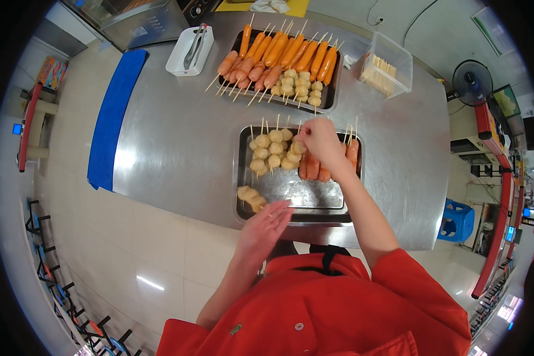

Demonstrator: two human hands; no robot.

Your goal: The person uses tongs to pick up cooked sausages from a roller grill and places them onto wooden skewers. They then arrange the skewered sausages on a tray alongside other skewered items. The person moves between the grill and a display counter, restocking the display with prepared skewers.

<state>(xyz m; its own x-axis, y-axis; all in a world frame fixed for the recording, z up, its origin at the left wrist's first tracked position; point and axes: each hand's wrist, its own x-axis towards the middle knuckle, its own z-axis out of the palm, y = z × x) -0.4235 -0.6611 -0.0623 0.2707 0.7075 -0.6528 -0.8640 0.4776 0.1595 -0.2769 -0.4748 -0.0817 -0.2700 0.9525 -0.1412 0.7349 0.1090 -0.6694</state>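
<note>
A metal tray [293, 217] before me holds several skewers of pale balls [275, 149] on its left and reddish sausage skewers [312, 167] on its right. My right hand [322, 140] reaches over the upper right part, its fingertips at a ball skewer's upper end; whether they grip it is unclear. Slightly blurred, my left hand [267, 227] is over the tray's front edge with fingers extended, beside a separate ball skewer [250, 198] lying at the front left. A second tray [333, 100] farther back bears orange sausages [276, 49], pink sausages [244, 71] and more ball skewers [300, 86].
On the steel table [178, 133] stand a white container [190, 53] with tongs [195, 46] and a clear plastic box [387, 66] of wooden sticks. A blue cloth [115, 120] drapes over the left edge. A blue stool [456, 220] stands beyond the right edge.
</note>
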